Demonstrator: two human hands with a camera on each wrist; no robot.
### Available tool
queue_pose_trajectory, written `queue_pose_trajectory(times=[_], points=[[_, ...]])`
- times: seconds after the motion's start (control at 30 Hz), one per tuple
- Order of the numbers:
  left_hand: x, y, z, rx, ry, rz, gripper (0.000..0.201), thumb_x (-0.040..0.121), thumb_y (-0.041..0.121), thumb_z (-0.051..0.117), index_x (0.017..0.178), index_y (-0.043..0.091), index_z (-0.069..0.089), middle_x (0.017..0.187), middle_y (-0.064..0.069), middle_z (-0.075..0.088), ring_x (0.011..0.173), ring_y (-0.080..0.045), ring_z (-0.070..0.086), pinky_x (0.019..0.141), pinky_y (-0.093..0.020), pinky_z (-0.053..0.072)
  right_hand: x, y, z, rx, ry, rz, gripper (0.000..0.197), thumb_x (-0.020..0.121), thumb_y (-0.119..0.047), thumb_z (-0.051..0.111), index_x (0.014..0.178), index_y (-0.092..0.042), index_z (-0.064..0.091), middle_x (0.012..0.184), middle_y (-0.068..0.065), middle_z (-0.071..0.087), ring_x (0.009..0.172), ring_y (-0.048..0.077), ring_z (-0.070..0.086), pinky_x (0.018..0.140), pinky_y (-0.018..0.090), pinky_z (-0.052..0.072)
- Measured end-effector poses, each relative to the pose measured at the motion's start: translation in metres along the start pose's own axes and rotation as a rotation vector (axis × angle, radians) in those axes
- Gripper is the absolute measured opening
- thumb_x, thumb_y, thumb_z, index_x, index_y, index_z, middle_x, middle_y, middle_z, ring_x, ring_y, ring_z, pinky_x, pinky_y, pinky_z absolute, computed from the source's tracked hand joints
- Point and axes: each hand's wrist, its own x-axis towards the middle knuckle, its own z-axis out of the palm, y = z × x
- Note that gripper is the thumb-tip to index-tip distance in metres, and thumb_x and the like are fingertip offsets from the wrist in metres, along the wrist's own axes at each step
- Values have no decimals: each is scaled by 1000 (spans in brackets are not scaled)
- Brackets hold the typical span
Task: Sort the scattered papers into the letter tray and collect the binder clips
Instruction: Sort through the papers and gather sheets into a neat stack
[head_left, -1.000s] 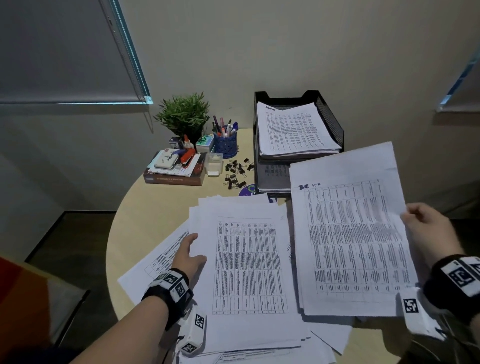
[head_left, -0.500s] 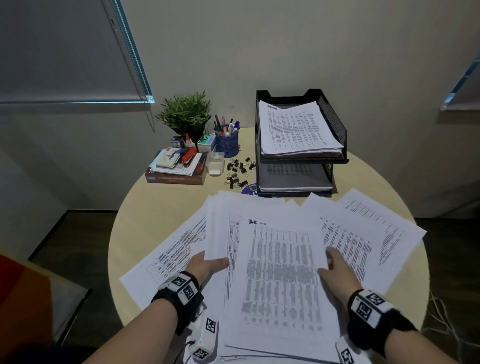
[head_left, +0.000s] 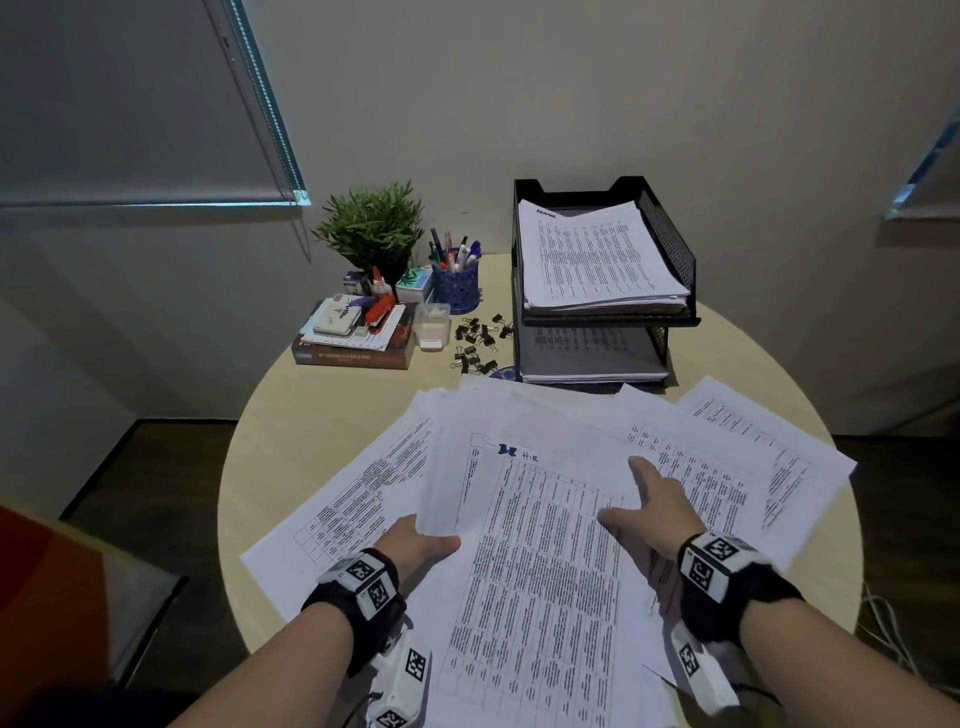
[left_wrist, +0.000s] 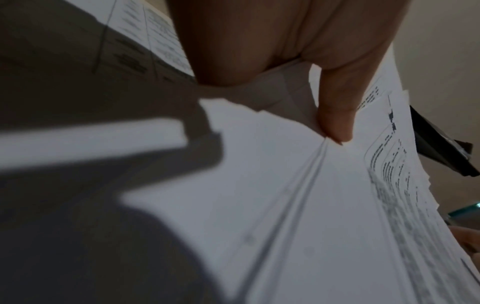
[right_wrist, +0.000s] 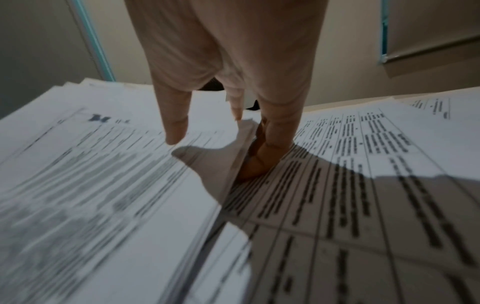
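Printed papers (head_left: 540, 571) lie spread over the round table (head_left: 291, 447), with a thicker stack in the middle. My left hand (head_left: 421, 545) holds that stack's left edge; in the left wrist view the thumb (left_wrist: 335, 123) presses on top and the fingers are hidden under the sheets. My right hand (head_left: 631, 493) lies at the stack's right edge. Its straight fingers (right_wrist: 265, 156) reach under the lifted top sheets and the thumb (right_wrist: 176, 127) hovers just above them. The black two-tier letter tray (head_left: 670, 249) at the back holds papers on both levels. Several black binder clips (head_left: 480, 340) lie left of it.
Loose sheets fan out to the right (head_left: 753, 457) and to the left (head_left: 353, 499) of the stack. At the back left stand a plant (head_left: 371, 228), a blue pen cup (head_left: 456, 283), a clear box (head_left: 432, 325) and a book pile (head_left: 358, 338). Cables (head_left: 883, 623) hang off the right.
The sheet my right hand held up at the right now lies on the middle stack. The right hand came down to the stack's right edge. The left hand moved onto its left edge.
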Motion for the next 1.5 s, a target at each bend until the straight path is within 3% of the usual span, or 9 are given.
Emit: queue_pose_trajectory(times=[0.3,0.53,0.7,0.8,0.9,1.03,1.23,1.37,1.5], points=[[-8,9,3,-34,28,-32,28,87,1,60,114,-1,53,98,-10,65,92,-24,61,85,-36,47,4,3,-1,50,-21,40,16,80,-16,72,87,-5,62,82,9,58,67,18,53,53,24,38],[-9,19,5,-31,-17,-88,81,68,18,84,133,-3,40,124,-12,59,111,-27,57,87,-44,48,8,14,-14,224,110,57,8,90,-11,59,91,-3,61,92,24,63,79,33,60,67,32,41],[-14,23,0,-20,16,-42,30,85,-9,58,115,-7,52,85,-7,62,77,-22,58,66,-32,44,13,18,-36,-8,163,78,6,94,-11,52,98,-8,55,101,18,63,87,28,56,69,30,38],[-10,22,-18,19,134,-35,43,82,-1,67,121,-6,50,105,-19,64,97,-32,59,76,-42,47,19,27,-48,-105,186,120,10,95,-11,49,102,-6,54,109,20,62,85,25,50,70,30,36],[-14,27,-34,39,174,30,24,86,-8,58,107,1,49,82,-5,57,77,-20,54,67,-26,42,22,33,-54,-85,251,154,22,95,-11,48,115,-2,53,120,23,57,91,30,52,74,32,38],[-20,40,-52,-38,217,120,35,89,-9,51,124,-8,47,84,-4,55,84,-22,49,79,-31,37,11,23,-43,-141,430,121,49,89,-17,59,134,-10,41,140,21,34,122,39,39,97,43,40],[-23,57,-68,-106,271,180,34,91,-7,49,125,-15,46,78,-8,58,69,-18,55,58,-23,39,0,17,2,-573,-61,-154,60,88,-44,58,141,-29,36,141,4,36,127,26,37,103,36,40],[-30,73,-83,-184,274,205,36,92,-5,49,127,-12,47,90,-15,64,80,-28,62,82,-37,46,-2,14,0,-581,-91,-134,57,92,-42,54,143,-30,33,145,5,32,132,27,33,105,36,38],[-39,94,-96,-224,259,278,31,92,-3,49,123,-2,52,99,-18,66,88,-32,64,83,-39,48,-3,5,-8,-575,-170,-95,58,92,-44,52,144,-26,33,149,7,30,135,28,31,108,36,34]])
